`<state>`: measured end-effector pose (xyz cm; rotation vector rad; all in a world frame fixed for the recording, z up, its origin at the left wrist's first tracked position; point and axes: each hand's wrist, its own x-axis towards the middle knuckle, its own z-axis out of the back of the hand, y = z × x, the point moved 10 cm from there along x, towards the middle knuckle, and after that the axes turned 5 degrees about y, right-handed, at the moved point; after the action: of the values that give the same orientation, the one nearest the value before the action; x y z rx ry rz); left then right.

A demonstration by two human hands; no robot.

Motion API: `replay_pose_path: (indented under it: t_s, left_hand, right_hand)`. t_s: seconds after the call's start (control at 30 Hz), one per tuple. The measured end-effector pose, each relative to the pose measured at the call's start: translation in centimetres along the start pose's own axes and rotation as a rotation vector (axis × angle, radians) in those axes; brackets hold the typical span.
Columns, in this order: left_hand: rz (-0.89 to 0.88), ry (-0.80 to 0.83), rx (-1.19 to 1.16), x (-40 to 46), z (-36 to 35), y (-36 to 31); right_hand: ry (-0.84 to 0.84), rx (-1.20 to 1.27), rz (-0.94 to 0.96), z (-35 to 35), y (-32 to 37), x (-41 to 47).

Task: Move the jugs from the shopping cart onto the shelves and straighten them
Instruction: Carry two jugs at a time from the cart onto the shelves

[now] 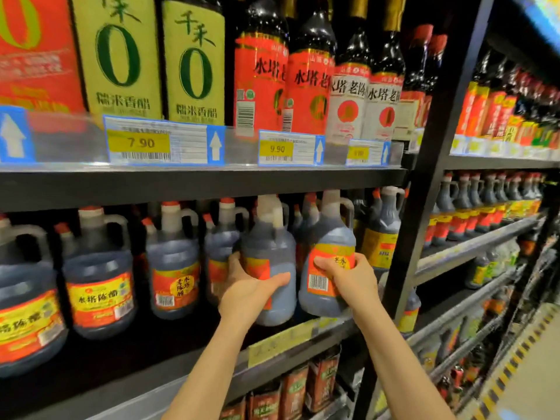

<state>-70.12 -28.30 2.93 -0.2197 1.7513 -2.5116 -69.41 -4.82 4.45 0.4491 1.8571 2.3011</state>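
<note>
Hands at work on a supermarket vinegar aisle, seen from the head camera: the left hand [253, 287] cups the lower body of a dark vinegar jug [269, 256], thumb stretched across its front and fingers curled round its far side at 9 o'clock. The right hand [348, 278] grips a second jug [328, 262] just beside it at 3 o'clock, fingers wrapped over the orange label above a barcode. Both jugs sit near the front edge of the middle shelf [194, 186], the left one tilted slightly, its handle facing the camera. More handled jugs [100, 286] line the same shelf toward 9 o'clock. Tall vinegar bottles [306, 77] fill the shelf above at 12 o'clock, behind yellow price tags [142, 144]. Brown packets [291, 392] stand below at 6 o'clock.
</note>
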Motion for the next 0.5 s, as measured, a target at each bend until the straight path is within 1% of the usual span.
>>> replay_pose_path:
  t_s: [0.2, 0.3, 0.43, 0.5]
  left_hand:
    - [0.05, -0.054, 0.074, 1.3, -1.3, 1.3]
    - [0.143, -0.05, 0.143, 1.2, -2.3, 2.2]
    - [0.186, -0.142, 0.295, 0.8, -3.0, 2.6]
    - [0.175, -0.204, 0.271, 0.8, -3.1, 2.8]
  right_hand:
    - [0.044, -0.042, 0.109, -0.5, -0.7, 2.6]
    - [0.063, -0.088, 0.125, -0.7, -1.9, 4.0]
    - [0.117, -0.14, 0.143, -1.2, -3.5, 4.9]
    - [0.156, -0.13, 0.14, -1.2, -4.0, 5.1]
